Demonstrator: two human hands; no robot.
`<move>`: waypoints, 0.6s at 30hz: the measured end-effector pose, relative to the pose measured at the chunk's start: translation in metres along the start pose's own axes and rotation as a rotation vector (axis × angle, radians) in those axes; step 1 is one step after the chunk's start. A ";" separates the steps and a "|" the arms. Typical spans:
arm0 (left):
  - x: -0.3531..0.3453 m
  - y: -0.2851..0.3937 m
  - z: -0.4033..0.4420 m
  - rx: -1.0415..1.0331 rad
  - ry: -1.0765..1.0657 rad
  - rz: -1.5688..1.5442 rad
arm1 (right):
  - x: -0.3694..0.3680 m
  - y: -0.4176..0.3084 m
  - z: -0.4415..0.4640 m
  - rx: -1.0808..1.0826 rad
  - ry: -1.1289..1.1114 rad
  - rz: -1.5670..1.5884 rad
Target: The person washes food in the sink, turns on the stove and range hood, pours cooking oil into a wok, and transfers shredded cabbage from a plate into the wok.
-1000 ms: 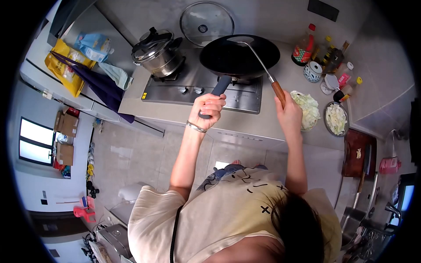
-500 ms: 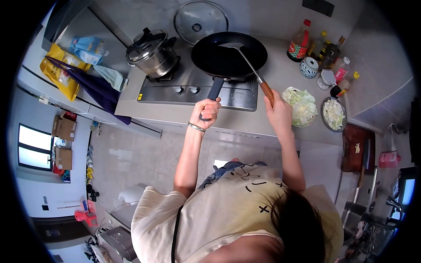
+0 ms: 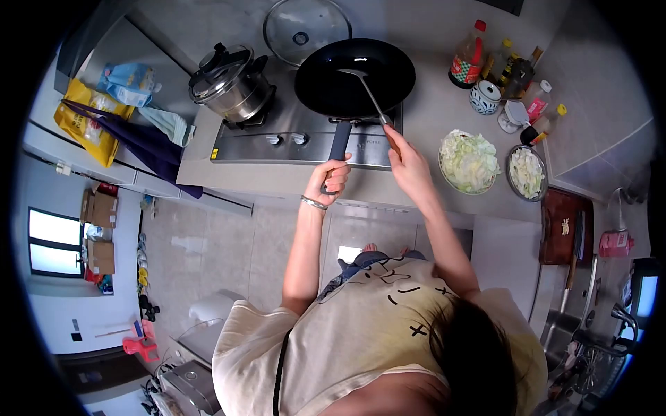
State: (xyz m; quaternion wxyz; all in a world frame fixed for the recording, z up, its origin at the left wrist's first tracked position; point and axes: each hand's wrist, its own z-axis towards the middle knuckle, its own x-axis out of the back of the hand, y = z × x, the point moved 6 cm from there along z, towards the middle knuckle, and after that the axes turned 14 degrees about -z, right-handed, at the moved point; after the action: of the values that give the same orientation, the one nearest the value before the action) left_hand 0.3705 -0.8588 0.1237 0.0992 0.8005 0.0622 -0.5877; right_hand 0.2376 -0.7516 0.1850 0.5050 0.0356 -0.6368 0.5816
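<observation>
A black wok (image 3: 326, 93) is over the right side of the steel gas stove (image 3: 257, 145), and no food shows inside it. My left hand (image 3: 331, 177) is wrapped round the wok's dark grey handle (image 3: 339, 142). The wooden grip of a metal spatula (image 3: 372, 97) is in my right hand (image 3: 409, 166), and the spatula's blade lies over the inside of the wok. To the right, a bowl of chopped cabbage (image 3: 468, 163) and a smaller plate of pale chopped vegetable (image 3: 526, 173) sit on the counter (image 3: 427, 104).
A pressure cooker (image 3: 232, 87) stands on the left burner. Behind the stove a glass lid (image 3: 302, 38) leans on the wall. Sauce bottles (image 3: 466, 59) and a patterned jar (image 3: 485, 98) are at the back right. Further right are a cutting board (image 3: 555, 229) and a sink (image 3: 558, 333).
The spatula has swung to a steeper angle, and my right hand has moved left, nearer the wok handle. My left hand still holds the handle. The whole view has shifted slightly.
</observation>
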 end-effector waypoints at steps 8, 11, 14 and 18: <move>-0.029 0.013 -0.010 -0.519 0.315 0.965 | -0.049 -0.023 -0.001 -0.019 -0.014 0.312; -0.033 0.013 -0.010 -0.480 0.420 1.079 | -0.051 -0.038 -0.014 -0.062 -0.011 0.264; -0.038 0.013 -0.009 -0.415 0.478 1.199 | -0.060 -0.048 -0.021 -0.060 0.048 0.287; -0.039 0.011 -0.009 -0.408 0.482 1.194 | -0.067 -0.055 -0.031 -0.069 0.097 0.340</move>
State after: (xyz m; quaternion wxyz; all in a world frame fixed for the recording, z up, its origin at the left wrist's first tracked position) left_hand 0.3693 -0.8669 0.1645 0.5394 0.7716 -0.2608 -0.2137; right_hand 0.3237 -0.7813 0.1725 0.4304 -0.1183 -0.6281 0.6374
